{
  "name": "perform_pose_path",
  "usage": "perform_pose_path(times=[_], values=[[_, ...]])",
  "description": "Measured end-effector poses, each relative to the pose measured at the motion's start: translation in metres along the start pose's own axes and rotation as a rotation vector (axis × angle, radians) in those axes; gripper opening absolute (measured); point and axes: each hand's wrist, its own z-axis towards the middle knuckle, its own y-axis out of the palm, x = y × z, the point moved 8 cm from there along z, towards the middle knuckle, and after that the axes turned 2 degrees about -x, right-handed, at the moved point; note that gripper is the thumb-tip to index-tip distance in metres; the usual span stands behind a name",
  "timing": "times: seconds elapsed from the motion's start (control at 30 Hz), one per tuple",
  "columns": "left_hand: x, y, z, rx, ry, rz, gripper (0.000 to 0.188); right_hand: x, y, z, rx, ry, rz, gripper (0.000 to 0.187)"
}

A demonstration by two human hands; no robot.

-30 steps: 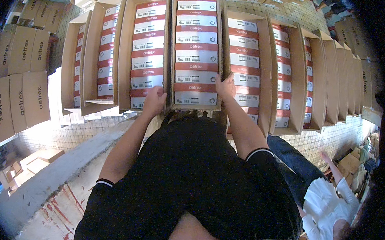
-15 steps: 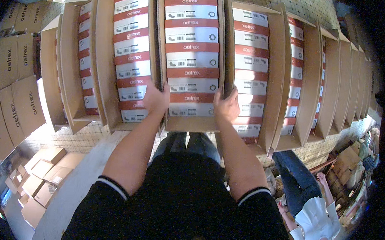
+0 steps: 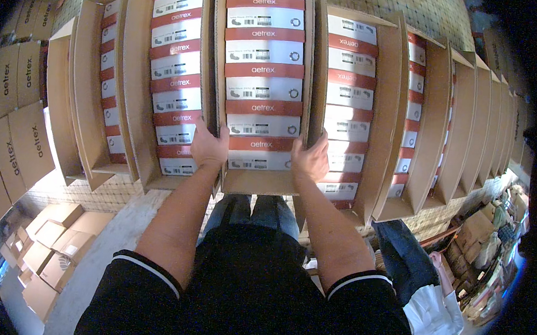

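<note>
My left hand [image 3: 210, 149] and right hand [image 3: 310, 161] gripping opposite sides of the central open cardboard carton [image 3: 258, 183], red-and-white shoeboxes [image 3: 264, 71] in a column inside, neighbouring filled cartons [image 3: 138, 90] on either side

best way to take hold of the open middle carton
Likely the middle carton is best held by its long side walls at the near end, left grip from the left, right grip from the right: thin upright edges there can be pinched, while packed boxes fill the inside.
</note>
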Motion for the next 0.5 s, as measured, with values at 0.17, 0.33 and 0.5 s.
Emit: perform_pose_path(times=[0.17, 0.33, 0.5], values=[[0.0026, -0.0027, -0.0011, 0.016, -0.012, 0.028, 0.055, -0.0019, -0.0005, -0.0011, 0.020, -0.025, 0.008, 0.063], [0.0049, -0.0047, -0.0029, 0.017, -0.004, 0.005, 0.056, -0.0011, -0.0001, -0.0011, 0.005, -0.028, -0.013, 0.064], [0.0020, -0.0039, -0.0016, 0.002, -0.034, 0.010, 0.057, -0.0013, -0.0013, -0.0011, 0.060, -0.056, -0.025, 0.065]])
